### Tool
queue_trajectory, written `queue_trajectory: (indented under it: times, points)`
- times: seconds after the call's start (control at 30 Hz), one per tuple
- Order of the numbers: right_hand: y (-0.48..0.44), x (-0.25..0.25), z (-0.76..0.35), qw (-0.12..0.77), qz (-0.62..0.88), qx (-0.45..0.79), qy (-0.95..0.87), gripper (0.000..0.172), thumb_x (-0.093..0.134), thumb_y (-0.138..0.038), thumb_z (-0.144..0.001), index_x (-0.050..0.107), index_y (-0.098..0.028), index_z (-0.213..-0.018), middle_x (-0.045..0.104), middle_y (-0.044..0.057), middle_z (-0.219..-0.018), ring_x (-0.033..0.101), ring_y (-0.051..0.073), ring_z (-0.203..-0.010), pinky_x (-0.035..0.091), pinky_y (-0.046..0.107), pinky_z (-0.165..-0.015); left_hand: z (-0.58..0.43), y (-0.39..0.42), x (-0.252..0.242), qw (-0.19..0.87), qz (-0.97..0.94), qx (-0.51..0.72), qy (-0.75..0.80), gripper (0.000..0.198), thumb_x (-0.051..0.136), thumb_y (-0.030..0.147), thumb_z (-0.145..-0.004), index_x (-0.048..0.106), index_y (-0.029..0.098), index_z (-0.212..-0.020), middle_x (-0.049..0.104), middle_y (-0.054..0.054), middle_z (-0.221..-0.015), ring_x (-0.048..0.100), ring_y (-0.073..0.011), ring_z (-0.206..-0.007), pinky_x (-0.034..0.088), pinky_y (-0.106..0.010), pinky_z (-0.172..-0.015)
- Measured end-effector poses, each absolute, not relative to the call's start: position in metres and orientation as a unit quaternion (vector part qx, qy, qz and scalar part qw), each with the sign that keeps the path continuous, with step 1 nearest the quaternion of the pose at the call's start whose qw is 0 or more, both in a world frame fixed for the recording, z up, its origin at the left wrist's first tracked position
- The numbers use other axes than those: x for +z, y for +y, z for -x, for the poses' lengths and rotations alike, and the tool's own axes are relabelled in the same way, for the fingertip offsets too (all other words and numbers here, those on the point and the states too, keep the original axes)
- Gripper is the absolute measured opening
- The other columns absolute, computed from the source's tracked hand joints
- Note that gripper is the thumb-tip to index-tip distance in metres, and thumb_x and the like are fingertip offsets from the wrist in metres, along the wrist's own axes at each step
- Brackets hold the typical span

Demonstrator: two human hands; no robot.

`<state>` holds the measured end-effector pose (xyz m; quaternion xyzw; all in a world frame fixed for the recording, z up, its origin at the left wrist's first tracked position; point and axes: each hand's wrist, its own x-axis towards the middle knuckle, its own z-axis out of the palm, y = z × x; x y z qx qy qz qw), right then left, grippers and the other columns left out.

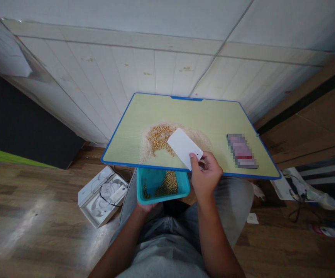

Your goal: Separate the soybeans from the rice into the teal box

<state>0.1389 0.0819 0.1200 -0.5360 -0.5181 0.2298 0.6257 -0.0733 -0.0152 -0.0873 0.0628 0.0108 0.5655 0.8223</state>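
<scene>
My right hand (205,173) is closed on a white card (183,146) that slants over the small blue-edged table (214,116). The card's far end lies beside a pile of yellow beans (158,138) mixed into white rice (146,148). Under the table's front edge my left hand (146,207) holds up a teal box (156,183) from below; only part of the hand shows. Several beans lie inside the box.
A blurred-out flat object (242,150) lies on the table's right part. An open white box with cables (102,195) sits on the wood floor at left. Papers and clutter (303,189) lie at right. A white panelled wall stands behind the table.
</scene>
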Motion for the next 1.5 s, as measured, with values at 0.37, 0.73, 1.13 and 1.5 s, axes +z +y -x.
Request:
queue_trajectory:
  times: [0.37,0.73,1.13,1.5]
  points:
    - [0.104,0.124,-0.154,0.601,0.472,0.194,-0.615,0.012,0.080,-0.032,-0.101,0.083,-0.025,-0.091,0.082,0.001,-0.084,0.078,0.022,-0.077,0.061,0.034,-0.075,0.070,-0.013,-0.083,0.828,-0.103,0.551,-0.007,0.068,0.032,0.048,-0.117,0.086,0.024,-0.151,0.079,-0.005,-0.163,0.068,-0.0340,-0.162,0.044,-0.056,-0.144]
    - [0.099,0.129,-0.154,0.594,0.464,0.219,-0.620,0.014,0.080,-0.034,-0.101,0.083,-0.025,-0.090,0.084,0.001,-0.083,0.077,0.022,-0.077,0.062,0.034,-0.074,0.069,-0.014,-0.070,0.820,-0.109,0.561,-0.035,0.069,0.027,0.044,-0.119,0.085,0.024,-0.152,0.079,-0.005,-0.163,0.073,-0.0271,-0.156,0.046,-0.047,-0.142]
    - [0.097,0.137,-0.152,0.576,0.460,0.239,-0.632,0.017,0.078,-0.035,-0.100,0.082,-0.025,-0.087,0.082,0.001,-0.081,0.075,0.022,-0.076,0.062,0.035,-0.074,0.071,-0.012,-0.075,0.828,-0.111,0.549,0.022,0.061,0.038,0.050,-0.119,0.086,0.029,-0.150,0.081,-0.003,-0.162,0.076,-0.0278,-0.153,0.050,-0.045,-0.139]
    - [0.095,0.141,-0.147,0.571,0.432,0.247,-0.653,0.015,0.079,-0.032,-0.099,0.085,-0.026,-0.087,0.084,0.002,-0.081,0.076,0.021,-0.075,0.062,0.035,-0.074,0.073,-0.008,-0.082,0.827,-0.081,0.554,0.063,0.058,0.040,0.049,-0.119,0.088,0.032,-0.147,0.084,-0.001,-0.158,0.069,-0.0285,-0.158,0.031,-0.048,-0.148]
